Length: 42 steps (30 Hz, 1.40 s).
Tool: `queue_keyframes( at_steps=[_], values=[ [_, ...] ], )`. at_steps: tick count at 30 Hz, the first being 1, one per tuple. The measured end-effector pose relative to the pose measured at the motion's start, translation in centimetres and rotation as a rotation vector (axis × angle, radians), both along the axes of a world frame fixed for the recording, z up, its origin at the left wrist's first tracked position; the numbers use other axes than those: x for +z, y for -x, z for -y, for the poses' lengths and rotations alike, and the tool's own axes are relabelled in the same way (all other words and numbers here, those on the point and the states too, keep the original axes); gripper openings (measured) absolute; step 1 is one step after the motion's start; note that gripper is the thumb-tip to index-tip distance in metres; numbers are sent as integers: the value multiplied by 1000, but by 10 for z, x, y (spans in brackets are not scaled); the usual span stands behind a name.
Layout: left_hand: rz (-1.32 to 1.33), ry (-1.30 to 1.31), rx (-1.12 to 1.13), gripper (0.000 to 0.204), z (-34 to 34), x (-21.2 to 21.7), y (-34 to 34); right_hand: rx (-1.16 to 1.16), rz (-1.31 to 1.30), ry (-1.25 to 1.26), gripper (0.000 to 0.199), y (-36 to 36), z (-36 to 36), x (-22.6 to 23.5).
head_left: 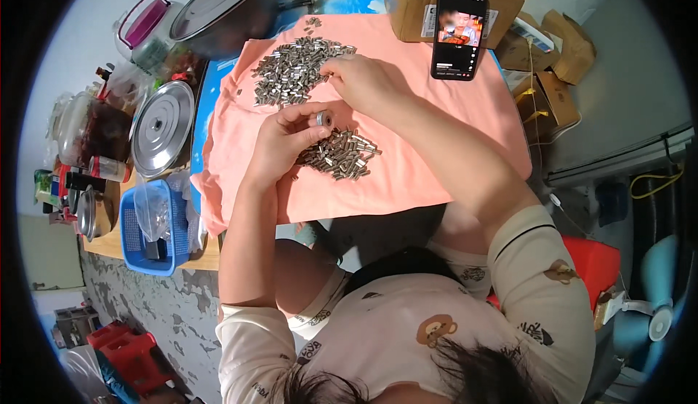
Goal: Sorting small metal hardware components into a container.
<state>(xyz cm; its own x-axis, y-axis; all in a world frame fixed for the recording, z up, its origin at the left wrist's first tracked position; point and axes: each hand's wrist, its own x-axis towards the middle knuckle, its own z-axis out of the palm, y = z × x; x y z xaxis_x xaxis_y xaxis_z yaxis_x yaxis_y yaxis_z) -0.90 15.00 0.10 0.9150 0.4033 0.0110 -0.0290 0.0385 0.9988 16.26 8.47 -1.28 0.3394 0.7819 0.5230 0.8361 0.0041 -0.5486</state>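
Cloth (414, 175): pink, spread over the table (211, 88), perhaps to stop the metal pins (291, 88) rolling.
Ring (324, 118): in the left hand, left of the cloth's middle, hollow end turned up, seemingly so it can be looked into.
Left hand (282, 142): thumb and fingers pinching the ring, beside the near pile (342, 157).
Right hand (367, 84): fingertips bunched by the far pile (283, 66); from here I can't tell whether they pinch anything.
Near pile: toward the cloth's near edge, within easy reach.
Far pile: toward the far left corner, apparently set apart.
Phone (456, 58): upright at the far right corner before the box (411, 4), probably propped for watching.
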Motion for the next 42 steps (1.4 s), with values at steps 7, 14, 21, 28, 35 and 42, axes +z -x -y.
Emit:
queue_keyframes(
  at_steps=[7, 14, 21, 28, 35, 42],
  values=[
    [34, 59, -3, 33, -3, -3, -1, 7, 191, 196, 8, -5, -3, 3],
    [97, 144, 113, 33, -2, -2, -3, 16, 116, 52, 8, 7, 18, 6],
    [140, 229, 85, 33, -8, -9, -3, 296, -518, 26, 7, 26, 32, 14],
    [99, 102, 98, 32, -4, -7, -4, 229, -107, -80, 6, 33, 38, 24],
    [67, 81, 112, 32, -3, -4, -2, 195, -227, -37, 5, 41, 39, 26],
    [48, 132, 105, 31, -2, -4, -2, 369, -721, 216, 8, 20, 36, 23]
  ],
)
